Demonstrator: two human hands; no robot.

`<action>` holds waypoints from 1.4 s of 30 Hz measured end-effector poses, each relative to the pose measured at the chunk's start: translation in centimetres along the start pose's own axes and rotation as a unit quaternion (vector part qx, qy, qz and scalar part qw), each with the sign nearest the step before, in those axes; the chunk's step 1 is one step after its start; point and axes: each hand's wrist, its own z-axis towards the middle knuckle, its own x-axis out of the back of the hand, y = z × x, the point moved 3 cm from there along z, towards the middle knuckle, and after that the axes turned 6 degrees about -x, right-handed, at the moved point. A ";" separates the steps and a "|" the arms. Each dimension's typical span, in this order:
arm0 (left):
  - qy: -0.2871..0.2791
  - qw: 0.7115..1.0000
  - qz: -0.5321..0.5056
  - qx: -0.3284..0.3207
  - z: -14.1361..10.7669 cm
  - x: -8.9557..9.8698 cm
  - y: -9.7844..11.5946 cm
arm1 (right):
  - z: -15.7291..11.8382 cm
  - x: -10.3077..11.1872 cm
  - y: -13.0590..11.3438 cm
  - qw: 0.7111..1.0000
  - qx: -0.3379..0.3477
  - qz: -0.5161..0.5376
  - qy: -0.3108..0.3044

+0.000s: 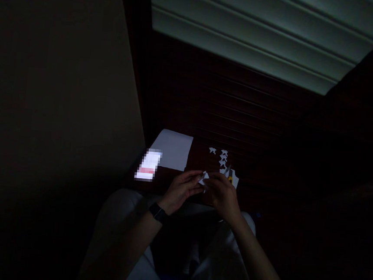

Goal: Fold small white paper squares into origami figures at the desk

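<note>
Between my two hands is a small folded piece of white paper (204, 177). My left hand (181, 189) pinches it from the left, a dark watch band on that wrist. From the other side, the fingers of my right hand (223, 193) close on the same paper, and their tips are hard to make out in the dim light. Just beyond my right hand lies a cutter with a yellow part (230, 176), on top of a white paper piece (235, 181). Small folded paper shapes (223, 157) sit in a column behind it, with one more paper shape (212, 150) to their left.
White paper sheets (174, 150) lie at the back left of the dark table. A lit, blurred-out screen (148, 165) overlaps their left edge. A wall (66, 59) rises at left, and a slatted panel (247, 36) stands behind. My knees are at the near edge.
</note>
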 end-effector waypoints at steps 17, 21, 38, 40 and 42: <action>-0.046 0.999 0.002 0.014 -0.3 0.2 0.6 | -0.7 -0.5 -0.7 0.999 0.045 0.005 -0.024; -0.035 0.999 0.022 -0.013 -0.2 0.0 0.9 | -0.6 -0.3 -0.9 0.998 0.050 0.017 -0.037; 0.053 0.983 0.157 -0.074 -0.2 -0.1 0.0 | -0.1 -0.6 -0.9 0.994 -0.069 0.086 0.014; 0.062 0.979 0.173 -0.086 -0.1 -0.2 0.1 | -0.1 -0.4 -1.4 0.996 -0.065 0.060 0.019; 0.070 0.977 0.179 -0.096 -0.1 -0.4 0.3 | -0.2 -0.3 -1.7 0.997 -0.059 0.036 0.022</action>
